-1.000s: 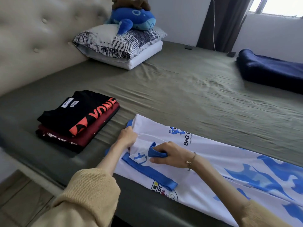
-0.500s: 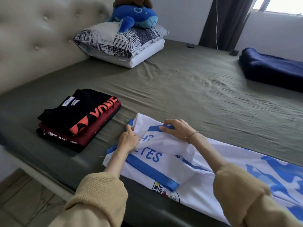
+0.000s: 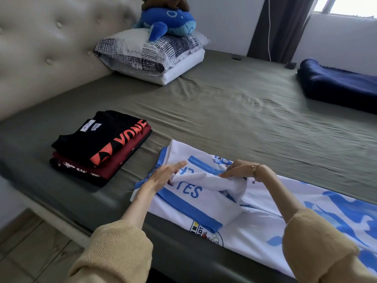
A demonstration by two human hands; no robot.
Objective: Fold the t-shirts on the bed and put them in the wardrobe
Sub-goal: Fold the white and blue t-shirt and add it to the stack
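Your white and blue t-shirt (image 3: 240,211) lies flat along the near edge of the bed (image 3: 234,111), its sleeve end under your hands and the body running off to the right of them. Your left hand (image 3: 161,177) lies with straight fingers on the sleeve flap, pinning it. Your right hand (image 3: 236,169) appears to pinch the raised fold of that flap between thumb and fingertips, though the cloth hides the thumb, so take that as likely rather than certain.

The fabric looks thin, light and limp, probably a slick sports knit: it will sag wherever you leave it unsupported and may slide on the sheet. Hold it at the hem band or a seam, where the cloth is doubled, and keep the flat hand as your anchor. Left of your left hand, well apart, sits the folded stack (image 3: 102,146) of dark shirts.
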